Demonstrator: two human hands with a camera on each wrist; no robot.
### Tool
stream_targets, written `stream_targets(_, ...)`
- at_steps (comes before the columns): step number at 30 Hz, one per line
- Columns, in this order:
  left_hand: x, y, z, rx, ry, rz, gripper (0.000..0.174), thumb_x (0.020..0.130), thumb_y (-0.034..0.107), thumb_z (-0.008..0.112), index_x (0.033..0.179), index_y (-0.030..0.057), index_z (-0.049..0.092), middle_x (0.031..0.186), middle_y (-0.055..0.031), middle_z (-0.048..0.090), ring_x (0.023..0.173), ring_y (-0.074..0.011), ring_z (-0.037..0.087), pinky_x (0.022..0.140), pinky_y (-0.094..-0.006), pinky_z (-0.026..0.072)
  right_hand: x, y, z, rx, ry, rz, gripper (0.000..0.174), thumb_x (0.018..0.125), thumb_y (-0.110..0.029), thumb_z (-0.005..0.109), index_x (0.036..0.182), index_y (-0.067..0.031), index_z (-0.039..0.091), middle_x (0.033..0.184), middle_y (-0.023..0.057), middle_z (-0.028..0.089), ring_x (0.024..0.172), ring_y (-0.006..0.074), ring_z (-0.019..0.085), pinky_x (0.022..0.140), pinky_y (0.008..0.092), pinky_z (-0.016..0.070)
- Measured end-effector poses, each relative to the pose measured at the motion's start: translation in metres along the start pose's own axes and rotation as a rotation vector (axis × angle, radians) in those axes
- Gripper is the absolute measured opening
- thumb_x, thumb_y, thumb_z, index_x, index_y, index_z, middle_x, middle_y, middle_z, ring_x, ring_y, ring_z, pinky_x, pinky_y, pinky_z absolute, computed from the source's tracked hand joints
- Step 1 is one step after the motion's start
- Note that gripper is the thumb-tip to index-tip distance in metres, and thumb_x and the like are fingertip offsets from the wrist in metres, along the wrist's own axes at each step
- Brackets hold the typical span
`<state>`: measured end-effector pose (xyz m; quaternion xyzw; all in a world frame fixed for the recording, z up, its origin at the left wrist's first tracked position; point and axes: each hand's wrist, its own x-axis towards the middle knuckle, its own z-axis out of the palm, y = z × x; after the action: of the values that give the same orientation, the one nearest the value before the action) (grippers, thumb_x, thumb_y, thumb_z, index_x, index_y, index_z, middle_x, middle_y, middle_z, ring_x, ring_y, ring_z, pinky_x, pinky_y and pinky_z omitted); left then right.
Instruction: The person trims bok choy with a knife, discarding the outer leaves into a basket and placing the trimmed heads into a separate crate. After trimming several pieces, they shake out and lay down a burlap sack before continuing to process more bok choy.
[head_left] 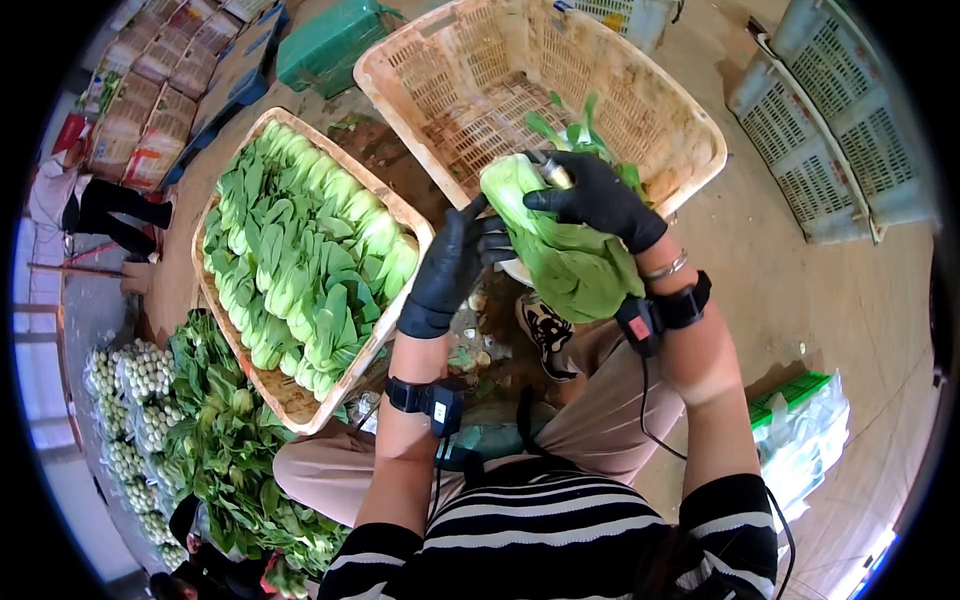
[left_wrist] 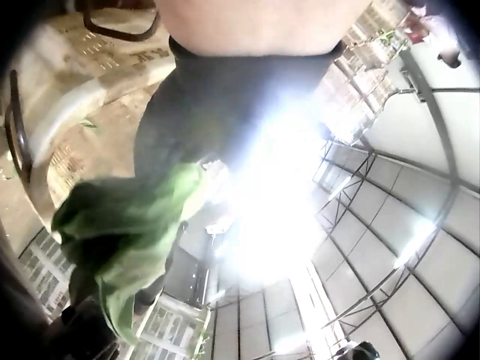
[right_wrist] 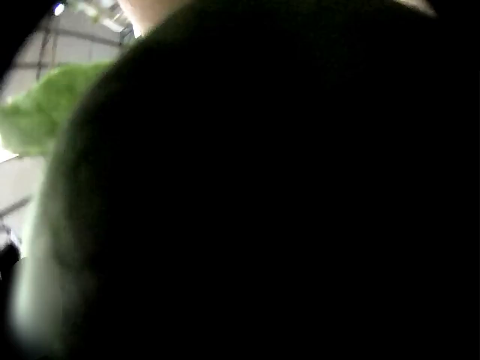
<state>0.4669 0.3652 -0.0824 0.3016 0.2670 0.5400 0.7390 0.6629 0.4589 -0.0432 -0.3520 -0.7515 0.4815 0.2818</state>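
Note:
In the head view my right hand (head_left: 600, 190), in a black glove, grips a bok choy (head_left: 575, 265), thumb across its pale stalks. A small shiny metal-and-yellowish piece (head_left: 556, 174) shows between those fingers; its kind I cannot tell. The stalk end points up and left, the broad leaves droop toward my right wrist. My gloved left hand (head_left: 450, 262) holds the plant's left side, fingers partly hidden behind it. The left wrist view shows green leaves (left_wrist: 124, 225) beside that glove. Most of the right wrist view is dark, with a green leaf (right_wrist: 52, 109) at the left.
A crate (head_left: 430, 240) packed with rows of bok choy stands at left. Ahead is a larger tan crate (head_left: 620, 65) with loose leaves at its near side. Leafy greens (head_left: 235, 440) are heaped at lower left. Grey crates (head_left: 800, 140) stand at right, a green basket (head_left: 790, 395) below.

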Motion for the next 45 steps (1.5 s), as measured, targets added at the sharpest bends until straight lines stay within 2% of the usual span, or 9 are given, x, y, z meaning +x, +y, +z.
stream_targets(4,0.003,-0.002,-0.009,0.521,0.242,0.199,0.061,0.085,0.037,0.051,0.129,-0.0002,0.030,0.115,-0.0129,0.049,0.097,-0.0192,0.053,0.084,-0.0341,0.0425,-0.005,-0.024,-0.002,0.222,-0.146,-0.027,0.047,0.069,-0.029,0.071,0.103,0.0006,0.056,0.080,0.0058,0.059,0.071,0.0105,0.053,0.066,0.0262,0.0448)
stream_targets(8,-0.001,-0.016,0.006,-0.327,-0.023,0.092,0.064,0.083,0.044,0.051,0.128,0.0036,0.032,0.125,-0.0113,0.043,0.110,-0.0235,0.045,0.093,-0.0362,0.0372,-0.007,-0.030,0.016,0.178,-0.204,0.085,0.033,0.072,-0.025,0.069,0.088,-0.0001,0.056,0.061,0.0036,0.056,0.050,0.0084,0.052,0.050,0.0234,0.0437)
stream_targets(10,-0.006,-0.027,-0.005,-0.261,0.036,0.079,0.063,0.083,0.045,0.051,0.127,0.0038,0.033,0.123,-0.0114,0.044,0.108,-0.0237,0.047,0.092,-0.0366,0.0380,-0.006,-0.021,0.023,-0.054,-0.075,-0.215,0.032,0.071,-0.025,0.070,0.089,-0.0007,0.057,0.057,0.0053,0.056,0.047,0.0113,0.054,0.050,0.0244,0.0445)
stream_targets(17,-0.005,-0.031,-0.010,0.233,0.209,0.253,0.051,0.088,0.038,0.043,0.126,0.0050,0.034,0.118,-0.0086,0.048,0.107,-0.0201,0.048,0.091,-0.0334,0.0382,-0.012,-0.019,0.038,-0.401,0.074,-0.396,0.070,0.063,-0.030,0.074,0.122,-0.0061,0.044,0.089,0.0200,0.059,0.069,0.0347,0.057,0.063,0.0352,0.0472)
stream_targets(22,-0.004,-0.019,-0.005,0.494,0.197,0.355,0.059,0.083,0.037,0.055,0.126,0.0031,0.032,0.115,-0.0081,0.049,0.104,-0.0184,0.048,0.089,-0.0310,0.0386,-0.011,-0.024,0.035,-0.381,-0.025,-0.208,0.068,0.063,-0.025,0.073,0.122,-0.0066,0.044,0.098,0.0195,0.058,0.080,0.0355,0.057,0.070,0.0347,0.0468)
stream_targets(30,-0.012,0.010,0.000,0.477,0.026,0.056,0.063,0.069,0.020,0.070,0.121,0.0013,0.040,0.109,-0.0060,0.052,0.100,-0.0160,0.049,0.088,-0.0295,0.0386,-0.007,-0.004,0.034,-0.123,-0.060,-0.447,0.057,0.062,-0.024,0.070,0.111,-0.0024,0.051,0.086,0.0168,0.061,0.076,0.0314,0.060,0.070,0.0346,0.0475)
stream_targets(34,-0.019,0.023,-0.006,0.858,-0.287,-0.059,0.068,0.060,0.023,0.076,0.116,-0.0002,0.046,0.105,-0.0081,0.056,0.098,-0.0159,0.052,0.088,-0.0301,0.0401,0.010,0.003,-0.005,-0.375,0.048,-0.113,0.049,0.064,-0.026,0.069,0.107,-0.0079,0.056,0.087,0.0160,0.061,0.073,0.0318,0.059,0.066,0.0362,0.0473)
stream_targets(39,-0.020,0.004,-0.004,0.176,-0.021,-0.051,0.075,0.062,0.022,0.071,0.124,0.0002,0.036,0.114,-0.0115,0.050,0.107,-0.0239,0.049,0.092,-0.0345,0.0385,0.006,0.002,-0.014,-0.737,0.396,-0.069,0.042,0.068,-0.030,0.065,0.106,-0.0131,0.056,0.077,0.0118,0.061,0.066,0.0302,0.059,0.058,0.0380,0.0471)
stream_targets(45,-0.017,-0.001,-0.019,0.122,0.135,0.015,0.062,0.068,0.015,0.066,0.122,0.0015,0.040,0.114,-0.0098,0.052,0.105,-0.0218,0.050,0.092,-0.0326,0.0370,-0.020,-0.028,0.046,-0.749,0.112,-0.305,0.020,0.067,-0.019,0.062,0.083,-0.0100,0.055,0.068,0.0073,0.057,0.058,0.0269,0.057,0.050,0.0364,0.0450)
